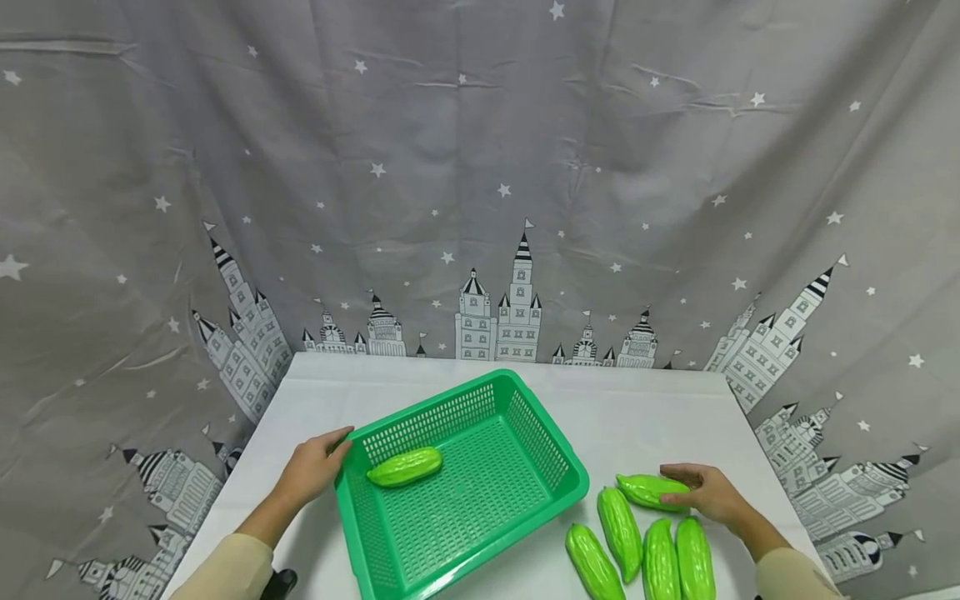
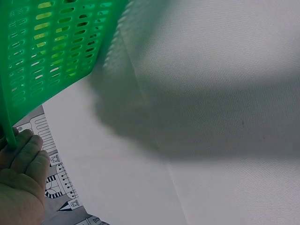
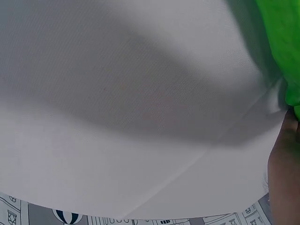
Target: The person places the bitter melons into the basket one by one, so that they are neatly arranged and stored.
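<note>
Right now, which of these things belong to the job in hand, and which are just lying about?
Likely part of the job:
green basket, held by its rim
green gourd inside it
gourd grasped at right
four other gourds nearby

Apparently not:
white table, just support
grey curtain, just backdrop
dark object at the bottom edge, too cut off to identify

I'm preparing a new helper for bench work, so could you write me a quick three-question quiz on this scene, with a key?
1. How many green vegetables are visible outside the basket?
2. True or false: the left hand touches the basket.
3. The right hand holds: a) the basket's rim; b) a vegetable outside the basket; c) the curtain.

Key: 1. Five. 2. True, at its rim. 3. b.
</note>
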A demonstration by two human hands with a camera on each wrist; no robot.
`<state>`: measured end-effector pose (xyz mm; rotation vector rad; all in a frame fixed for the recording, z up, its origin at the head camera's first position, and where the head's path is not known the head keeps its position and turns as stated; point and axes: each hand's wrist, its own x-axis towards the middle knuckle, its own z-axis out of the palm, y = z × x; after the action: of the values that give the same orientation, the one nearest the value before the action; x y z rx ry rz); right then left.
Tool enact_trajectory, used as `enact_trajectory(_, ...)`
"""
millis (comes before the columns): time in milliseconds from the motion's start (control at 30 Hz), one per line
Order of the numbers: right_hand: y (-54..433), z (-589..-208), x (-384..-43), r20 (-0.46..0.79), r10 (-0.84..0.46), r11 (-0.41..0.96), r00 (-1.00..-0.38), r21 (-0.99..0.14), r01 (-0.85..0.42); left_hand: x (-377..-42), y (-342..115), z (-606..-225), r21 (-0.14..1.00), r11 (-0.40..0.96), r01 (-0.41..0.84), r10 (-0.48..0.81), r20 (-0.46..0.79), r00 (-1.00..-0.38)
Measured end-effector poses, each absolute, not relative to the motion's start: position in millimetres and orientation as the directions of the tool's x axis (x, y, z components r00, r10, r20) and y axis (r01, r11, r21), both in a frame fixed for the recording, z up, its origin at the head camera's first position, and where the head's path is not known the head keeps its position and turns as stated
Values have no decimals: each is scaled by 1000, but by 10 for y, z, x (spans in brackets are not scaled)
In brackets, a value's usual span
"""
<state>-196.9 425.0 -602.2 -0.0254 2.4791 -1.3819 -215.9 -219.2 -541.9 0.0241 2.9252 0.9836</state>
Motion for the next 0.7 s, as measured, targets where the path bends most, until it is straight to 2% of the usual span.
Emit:
enact_trajectory(167, 4211, -6034, -1967, -281, -140, 613, -950, -777, 140, -2158, -2202, -5420, 607, 795, -2, 34, -48, -998)
enact_trajectory(700, 4218, -5620, -2102, -218, -101, 674, -971, -732, 94, -2187, -2207, -5446, 609, 793, -20, 25, -64, -998)
